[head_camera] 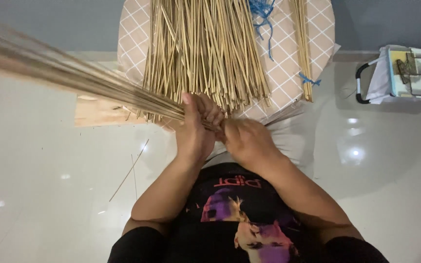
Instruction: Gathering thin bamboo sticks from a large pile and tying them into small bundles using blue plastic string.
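Gripping a bundle of sticks (pixel 74 80) with left hand (pixel 193 129) closed tight; long axis runs to 10 o'clock. Right hand (pixel 247 141) curled at its base, touching left hand.

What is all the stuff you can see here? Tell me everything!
held stick bundle: one, tan, blurred, slanting from upper left into both hands
loose sticks: many, pale yellow, piled on the cloth ahead
small stick bunch: one, pale yellow, right side of the cloth
checked cloth: one, beige with white lines
blue string: some, blue, on the pile's top
wooden board: one, light brown, left of the cloth
floor: white, glossy
box: one, white, far right
left hand: gripping the bundle
right hand: closed beside it
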